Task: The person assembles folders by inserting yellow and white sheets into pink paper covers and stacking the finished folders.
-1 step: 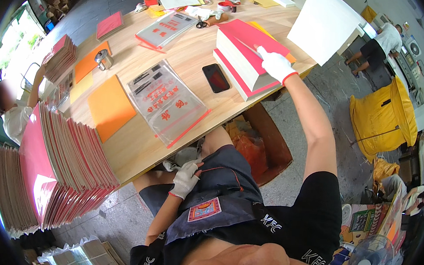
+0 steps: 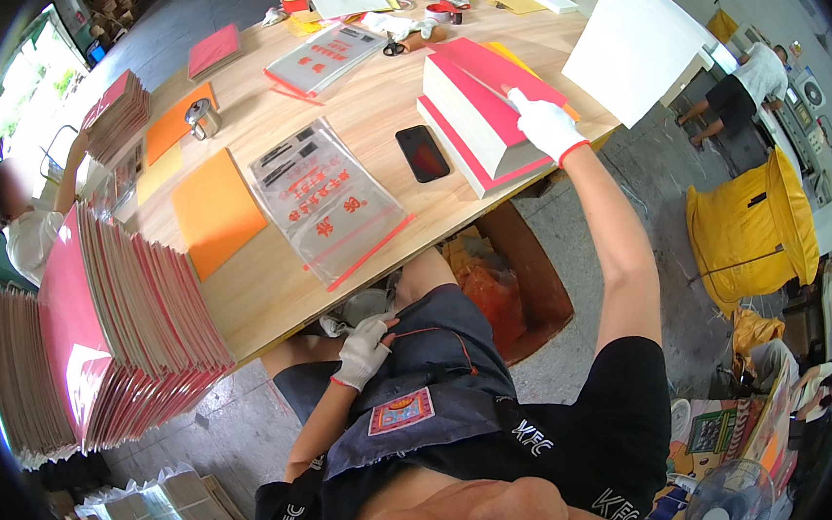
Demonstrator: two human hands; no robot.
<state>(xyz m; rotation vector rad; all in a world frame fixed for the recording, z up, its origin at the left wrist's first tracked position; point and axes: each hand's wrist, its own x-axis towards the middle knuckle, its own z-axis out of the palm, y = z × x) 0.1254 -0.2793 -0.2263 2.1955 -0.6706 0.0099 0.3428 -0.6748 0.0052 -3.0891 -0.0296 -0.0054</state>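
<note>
My right hand, in a white glove with bare fingertips, is at the near right corner of a tall stack of red-covered sheets with white edges. Its fingers are closed on the top red sheet, whose near edge stands slightly raised. My left hand, gloved the same way, rests low on my lap against the dark apron. Its fingers are curled, and what they hold, if anything, is hidden. A thin orange cord runs across the apron beside it. A black phone lies left of the stack.
Clear printed bags, orange sheets and a metal cup lie on the wooden table. Tall piles of red folders stand at left, near another person. An open carton sits below the table edge.
My right hand has shifted slightly to the right and toward me at the stack's corner. The left hand stays on my lap.
</note>
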